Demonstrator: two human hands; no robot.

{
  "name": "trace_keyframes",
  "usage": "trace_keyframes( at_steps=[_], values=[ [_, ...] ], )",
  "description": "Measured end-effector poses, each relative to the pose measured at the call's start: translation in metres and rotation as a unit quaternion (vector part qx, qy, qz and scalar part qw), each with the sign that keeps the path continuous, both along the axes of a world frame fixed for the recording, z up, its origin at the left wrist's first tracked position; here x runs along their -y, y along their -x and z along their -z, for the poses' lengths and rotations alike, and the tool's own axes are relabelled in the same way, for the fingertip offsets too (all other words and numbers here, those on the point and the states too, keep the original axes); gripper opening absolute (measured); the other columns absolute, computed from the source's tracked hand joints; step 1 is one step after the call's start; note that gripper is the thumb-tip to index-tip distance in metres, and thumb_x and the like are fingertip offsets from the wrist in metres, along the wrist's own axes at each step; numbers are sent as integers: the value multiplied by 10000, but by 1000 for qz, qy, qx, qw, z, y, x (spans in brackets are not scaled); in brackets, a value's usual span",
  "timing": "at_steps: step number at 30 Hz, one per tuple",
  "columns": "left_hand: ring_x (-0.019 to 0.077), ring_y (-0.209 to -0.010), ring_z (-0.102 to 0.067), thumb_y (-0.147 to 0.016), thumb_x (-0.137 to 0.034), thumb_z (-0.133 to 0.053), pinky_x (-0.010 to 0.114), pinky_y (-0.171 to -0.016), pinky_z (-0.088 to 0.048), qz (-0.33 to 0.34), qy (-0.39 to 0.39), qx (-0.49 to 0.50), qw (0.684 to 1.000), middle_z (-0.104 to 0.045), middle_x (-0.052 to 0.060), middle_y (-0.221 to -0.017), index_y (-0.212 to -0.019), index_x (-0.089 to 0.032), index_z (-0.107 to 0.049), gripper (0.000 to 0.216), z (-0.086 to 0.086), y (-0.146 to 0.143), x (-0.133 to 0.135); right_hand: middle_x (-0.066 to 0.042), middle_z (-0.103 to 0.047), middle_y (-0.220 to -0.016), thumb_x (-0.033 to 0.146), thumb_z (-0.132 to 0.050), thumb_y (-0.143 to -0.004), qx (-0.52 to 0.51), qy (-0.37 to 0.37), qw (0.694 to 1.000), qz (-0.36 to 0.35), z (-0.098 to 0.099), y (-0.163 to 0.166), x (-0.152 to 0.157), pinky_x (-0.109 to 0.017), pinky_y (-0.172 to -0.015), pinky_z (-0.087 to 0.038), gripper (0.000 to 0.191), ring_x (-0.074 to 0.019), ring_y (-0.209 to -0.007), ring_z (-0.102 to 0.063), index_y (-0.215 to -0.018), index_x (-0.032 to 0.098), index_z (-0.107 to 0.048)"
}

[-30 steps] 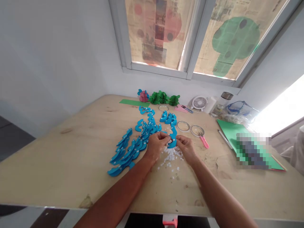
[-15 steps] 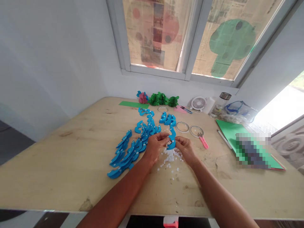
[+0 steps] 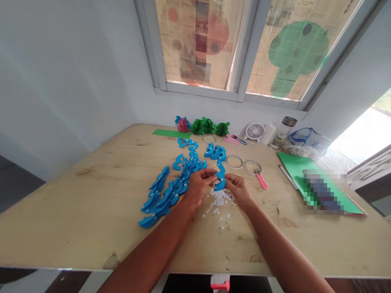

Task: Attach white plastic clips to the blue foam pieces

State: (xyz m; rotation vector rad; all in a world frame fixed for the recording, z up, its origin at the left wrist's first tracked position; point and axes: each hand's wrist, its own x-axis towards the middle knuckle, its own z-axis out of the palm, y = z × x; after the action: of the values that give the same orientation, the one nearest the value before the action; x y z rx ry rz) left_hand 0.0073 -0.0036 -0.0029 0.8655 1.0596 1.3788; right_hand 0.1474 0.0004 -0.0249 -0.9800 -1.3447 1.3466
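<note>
Blue wavy paper piece (image 3: 221,175), one of them, stands roughly upright between the two hands, above the near middle of the table (image 3: 91,207). The left hand (image 3: 198,187) pinches its left edge between thumb and fingers; the right hand (image 3: 240,189) has its fingertips closed on the right edge. Small white squares dot the piece, and below it lies a scatter of white paper bits (image 3: 219,199), too many to count.

Left of the hands, blue cutouts (image 3: 174,189) overlap in rows, so their number cannot be told. Three smaller blue bundles (image 3: 215,152) sit just behind the held piece. Three metal rings (image 3: 234,167) lie beyond and to the right, one pair of pink-handled snips (image 3: 262,180) touching the rightmost.

Along the wall stand three green paper ornaments (image 3: 208,125), one pink-and-blue ornament (image 3: 183,125), one white fan (image 3: 255,132) and one clear bottle (image 3: 280,134). One pen (image 3: 288,177) lies beside a green sheet (image 3: 293,165).
</note>
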Motion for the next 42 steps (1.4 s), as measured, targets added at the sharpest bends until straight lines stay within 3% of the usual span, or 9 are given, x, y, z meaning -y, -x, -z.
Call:
trace_keyframes(
  at_steps=[5,12,22,42],
  values=[
    [97,-535,-531,-478,-231,-746,213,-515,-403,4,13,5,1000,-653,19,-617,-702,-143,-693,246,1,1,-1,-14,-616,-592,345,-625,-708,6,-4,1000,8,2,1,-1,-226,-514,-412,202,-134,-559,-537,-774,168,-695],
    [85,-500,-507,-479,-227,-749,224,-531,-406,-1,14,10,1000,-639,5,-585,-711,-137,-684,257,4,1,-3,11,-590,-550,268,-617,-686,30,-3,999,26,2,1,-2,-196,-451,-337,144,-97,-490,-482,-747,161,-692],
    [125,-580,-565,-474,-279,-758,252,-583,-441,-20,2,-16,1000,-670,32,-663,-708,-140,-688,281,4,0,-2,-11,-642,-613,357,-629,-700,1,-8,1000,26,10,2,-3,-224,-517,-424,210,-127,-547,-565,-782,172,-687],
    [70,-459,-470,-506,-223,-726,213,-487,-372,-21,10,1,1000,-623,-3,-560,-689,-135,-684,208,-3,-1,3,-10,-653,-618,317,-651,-686,-8,-8,1000,29,8,1,-3,-227,-535,-412,182,-116,-532,-547,-774,163,-693]
  ],
)
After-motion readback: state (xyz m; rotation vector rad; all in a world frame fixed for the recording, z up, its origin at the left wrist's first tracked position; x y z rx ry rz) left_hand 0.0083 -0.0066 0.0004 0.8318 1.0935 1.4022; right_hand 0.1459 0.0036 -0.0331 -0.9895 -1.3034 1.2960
